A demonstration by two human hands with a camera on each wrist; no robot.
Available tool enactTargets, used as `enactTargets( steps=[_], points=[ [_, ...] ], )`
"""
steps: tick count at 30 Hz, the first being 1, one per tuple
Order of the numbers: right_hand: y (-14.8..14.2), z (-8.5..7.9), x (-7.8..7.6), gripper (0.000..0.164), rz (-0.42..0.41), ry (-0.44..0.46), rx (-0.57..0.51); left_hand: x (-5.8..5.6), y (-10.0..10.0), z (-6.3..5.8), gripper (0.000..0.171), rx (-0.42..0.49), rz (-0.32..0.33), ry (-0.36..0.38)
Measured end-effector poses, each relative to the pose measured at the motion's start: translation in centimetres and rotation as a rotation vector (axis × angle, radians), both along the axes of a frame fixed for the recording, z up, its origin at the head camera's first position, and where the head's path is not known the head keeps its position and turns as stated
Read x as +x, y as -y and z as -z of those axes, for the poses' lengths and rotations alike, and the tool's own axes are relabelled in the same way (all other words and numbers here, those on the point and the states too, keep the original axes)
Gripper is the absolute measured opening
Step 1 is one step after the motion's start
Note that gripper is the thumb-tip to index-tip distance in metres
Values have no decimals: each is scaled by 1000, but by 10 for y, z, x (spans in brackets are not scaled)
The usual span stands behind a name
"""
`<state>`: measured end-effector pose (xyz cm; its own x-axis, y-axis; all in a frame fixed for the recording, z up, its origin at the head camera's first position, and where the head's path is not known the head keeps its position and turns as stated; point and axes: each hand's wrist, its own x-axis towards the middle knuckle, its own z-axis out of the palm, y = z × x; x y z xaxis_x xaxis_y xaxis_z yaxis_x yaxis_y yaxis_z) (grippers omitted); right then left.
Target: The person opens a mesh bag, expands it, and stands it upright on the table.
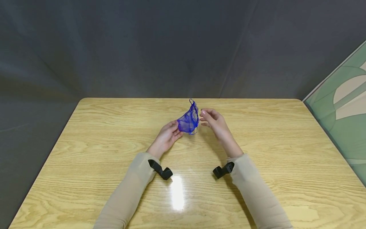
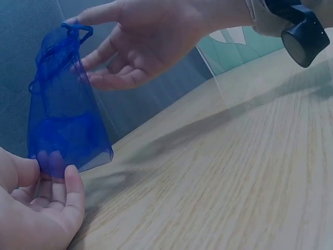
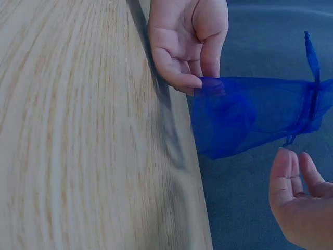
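A sheer blue drawstring pouch [image 1: 188,123] is held up over the table, its bottom end toward my left hand [image 1: 167,136]. That hand pinches a bottom corner between thumb and fingers, and the fingertips show through the mesh in the left wrist view. Inside the pouch's lower part, a darker blue bunched patch [image 3: 234,112] shows. My right hand [image 1: 216,124] is beside the gathered mouth end, fingers loosely bent and holding nothing. In the right wrist view its fingertips [image 3: 283,156] are right at a small drawstring loop [image 3: 290,139].
The light wood-grain table [image 1: 271,136] spreads under both hands, with a bright reflection near its front middle. A dark grey curtain [image 1: 171,47] hangs behind it. A green patterned panel [image 1: 349,105] stands at the right. Black wrist cameras [image 1: 164,172] stick out from both sleeves.
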<state>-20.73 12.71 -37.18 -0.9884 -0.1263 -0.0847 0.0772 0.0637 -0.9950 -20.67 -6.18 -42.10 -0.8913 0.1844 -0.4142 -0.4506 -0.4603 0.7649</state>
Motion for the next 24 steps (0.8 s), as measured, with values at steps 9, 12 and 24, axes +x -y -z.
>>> enactTargets(
  steps=[9,12,24],
  points=[
    [3,-5,3,41,-31,-52,44,1,0,-2,11,-11,5,-9],
    [2,-5,4,40,-33,-51,52,0,-1,-2,11,-5,-15,-4],
    [-3,-7,2,34,55,-79,88,0,2,-5,9,70,-48,20]
  ],
)
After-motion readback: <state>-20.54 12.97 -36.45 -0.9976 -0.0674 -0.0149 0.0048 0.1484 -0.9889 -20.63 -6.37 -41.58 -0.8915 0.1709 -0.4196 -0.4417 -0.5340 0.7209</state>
